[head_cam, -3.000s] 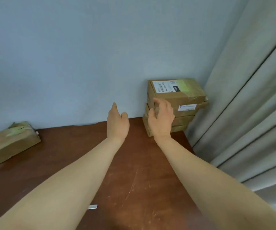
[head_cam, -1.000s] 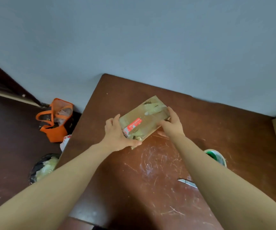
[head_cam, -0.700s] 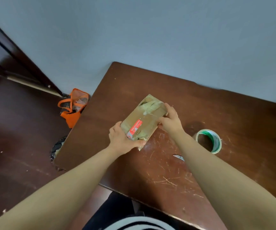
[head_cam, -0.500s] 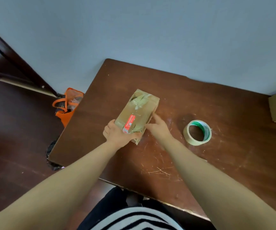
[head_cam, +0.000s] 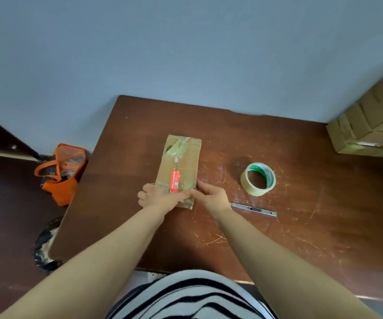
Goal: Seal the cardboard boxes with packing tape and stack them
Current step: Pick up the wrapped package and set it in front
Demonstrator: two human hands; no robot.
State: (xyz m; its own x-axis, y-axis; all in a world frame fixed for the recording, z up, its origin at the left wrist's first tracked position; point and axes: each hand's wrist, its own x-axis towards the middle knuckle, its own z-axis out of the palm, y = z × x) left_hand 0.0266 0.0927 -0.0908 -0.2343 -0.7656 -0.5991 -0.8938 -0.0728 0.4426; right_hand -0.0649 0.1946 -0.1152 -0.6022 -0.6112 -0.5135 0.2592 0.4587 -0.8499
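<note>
Cardboard box [head_cam: 181, 162] lies flat on the brown bench [head_cam: 300, 226], its length running away from the person. Left hand [head_cam: 156, 198] grips the near left corner, thumb over the top; right hand [head_cam: 211, 196] pinches the near right corner. Tape roll [head_cam: 258, 179] and utility knife [head_cam: 253, 209] lie to the right, stacked boxes [head_cam: 369, 130] at the far right.

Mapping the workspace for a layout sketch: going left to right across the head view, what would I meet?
Orange fabric bag on the floor, taped brown cardboard box, beige roll of packing tape, stack of brown cardboard boxes.
</note>
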